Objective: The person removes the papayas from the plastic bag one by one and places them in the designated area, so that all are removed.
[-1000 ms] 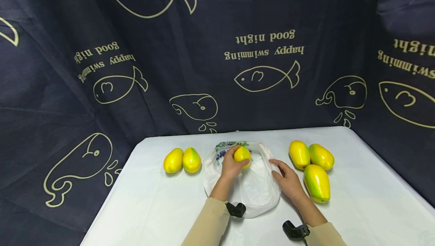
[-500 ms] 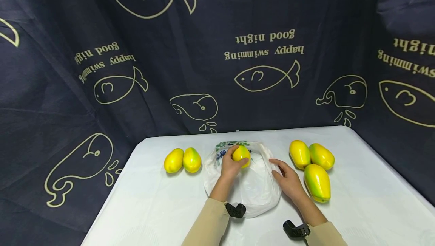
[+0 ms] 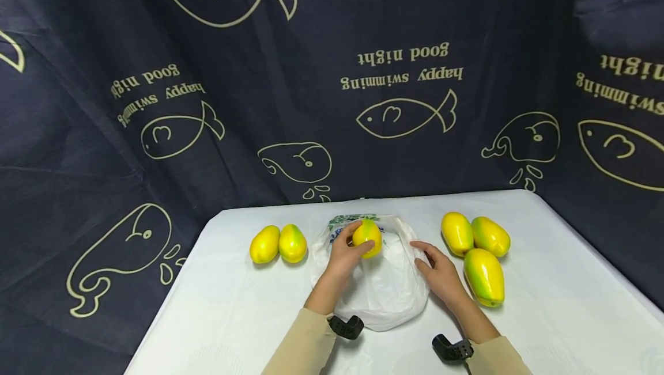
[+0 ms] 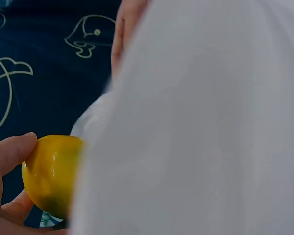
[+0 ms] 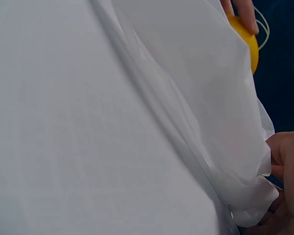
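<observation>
A white plastic bag [image 3: 389, 291] with a green and blue print lies spread with its mouth open in the head view. Over that mouth, my left hand [image 3: 342, 254] grips a yellow-green mango [image 3: 369, 239] between thumb and fingers. The left wrist view shows the thumb and fingers around the same mango [image 4: 51, 171], partly hidden behind the bag's blurred side [image 4: 186, 122]. My right hand [image 3: 440, 274] pinches the bag's right rim. In the right wrist view, crumpled plastic [image 5: 257, 196] sits between the fingers of that hand [image 5: 289, 161].
Two mangoes [image 3: 264, 244] lie side by side left of the bag on the white-covered table [image 3: 218, 311]. Three more mangoes [image 3: 485, 277] lie close together to the right, near my right forearm. A dark curtain [image 3: 311, 98] with fish drawings hangs behind the table.
My left hand and wrist have shifted a little to the left, with the mango still in the fingers. The right hand keeps its place at the bag's rim.
</observation>
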Demonstrator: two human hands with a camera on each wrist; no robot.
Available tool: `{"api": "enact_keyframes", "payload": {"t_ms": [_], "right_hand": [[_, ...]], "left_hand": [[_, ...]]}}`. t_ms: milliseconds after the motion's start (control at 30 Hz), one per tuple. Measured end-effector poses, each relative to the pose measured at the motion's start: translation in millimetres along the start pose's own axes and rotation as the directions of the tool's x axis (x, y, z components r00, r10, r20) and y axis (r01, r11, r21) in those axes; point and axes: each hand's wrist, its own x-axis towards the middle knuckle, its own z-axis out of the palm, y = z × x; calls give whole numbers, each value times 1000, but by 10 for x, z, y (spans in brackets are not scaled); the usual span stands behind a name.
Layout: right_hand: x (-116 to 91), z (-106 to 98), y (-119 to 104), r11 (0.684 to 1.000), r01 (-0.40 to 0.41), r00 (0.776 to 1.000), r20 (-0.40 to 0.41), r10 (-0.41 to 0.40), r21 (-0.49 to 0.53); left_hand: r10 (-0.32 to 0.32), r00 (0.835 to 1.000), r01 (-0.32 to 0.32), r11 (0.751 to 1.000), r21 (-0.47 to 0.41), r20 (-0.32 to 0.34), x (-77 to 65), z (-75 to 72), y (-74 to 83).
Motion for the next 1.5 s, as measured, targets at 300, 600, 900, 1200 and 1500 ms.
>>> {"api": "enact_keyframes", "payload": {"t_ms": [300,600,900,1200,1500], "right_hand": [[-21,-8,-5,1000,-1,1000,-4,1,3],[3,2,16,1000,23,1000,-7,-23,-3],[-7,-3,-4,1000,7,1000,-13,-7,-16],[-20,-6,-30,1000,-10,1000,-3,10,-5],[-14,3,-17,1000,-2,1000,-11,2,-4]], "left_hand": [[-12,990,9,1000,20,141,-235,-245,195],[57,975,-78,993,90,215,-523,-632,252],[92,984,-113,984,137,151,-780,-973,313],[37,994,-54,983,174,101,-974,-1364,283],[3,994,-23,983,182,107,-1066,-1606,173]]}}
